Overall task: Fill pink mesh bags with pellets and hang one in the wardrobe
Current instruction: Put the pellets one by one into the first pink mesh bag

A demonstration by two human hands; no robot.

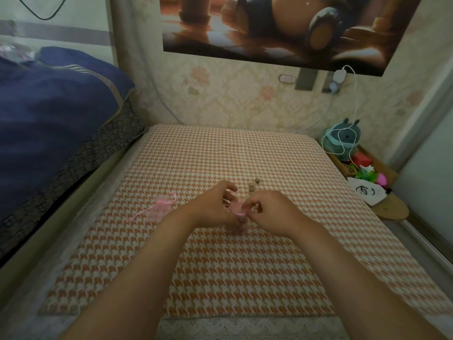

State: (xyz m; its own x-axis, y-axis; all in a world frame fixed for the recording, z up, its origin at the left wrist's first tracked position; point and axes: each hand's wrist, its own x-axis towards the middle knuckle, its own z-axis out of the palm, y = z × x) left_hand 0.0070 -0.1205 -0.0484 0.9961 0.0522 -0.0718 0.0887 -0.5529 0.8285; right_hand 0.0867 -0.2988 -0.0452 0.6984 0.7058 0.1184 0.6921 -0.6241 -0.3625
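- Your left hand [215,206] is held over the middle of the desk [245,278], fingers curled in, gripping the left side of a pink mesh bag [238,210] at its mouth.
- Your right hand [272,209] faces it from the other side, with thumb and forefinger pinched on the right edge of the same bag's mouth.
- The pink mesh bag hangs between the two hands. Its gathered pink rim sits at finger level, and its lower part shows darker just below the hands, close to the cloth. You cannot tell from this view whether it touches the cloth.
- A small heap of brownish pellets [252,186] lies on the desk just beyond your right hand, apart from the bag.
- A second pink mesh bag [159,209] lies flat on the desk to the left of your left hand, untouched, with its pink drawstring trailing out at both ends.
- The desk is covered by an orange-and-white houndstooth cloth [220,155], with a white lace trim along the near edge.
- A bed with a navy quilt [49,106] stands along the desk's left side.
- A poster [282,28] hangs on the patterned wall behind, and a white charger [339,75] is plugged in below its right corner.
- A teal plush toy [344,141] sits in a box to the right of the desk, draped with the charger's cable.
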